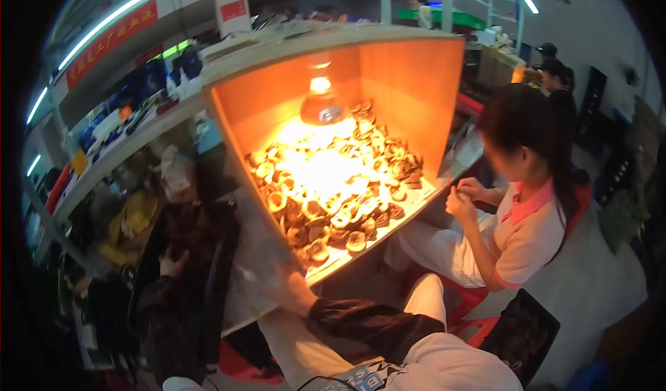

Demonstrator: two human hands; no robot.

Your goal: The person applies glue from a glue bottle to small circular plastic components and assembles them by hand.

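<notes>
The dark pieces (196,233) lie in the black tray (216,308), toward its far edge. The left hand (173,262) is by the tray's left edge, fingers apart; whether it touches a piece, I cannot tell. The right hand (295,292) is at the near left corner of the wooden box (409,92), blurred, so its grip cannot be told. In the box, small curled pieces (357,242) heap up to its front edge beneath a glowing lamp (322,106). Good handling here probably means light, spread fingers in the tray, a right hand kept from knocking pieces over that edge, and skin away from the bulb. A co-worker (513,231) sits beyond the box's right side.
</notes>
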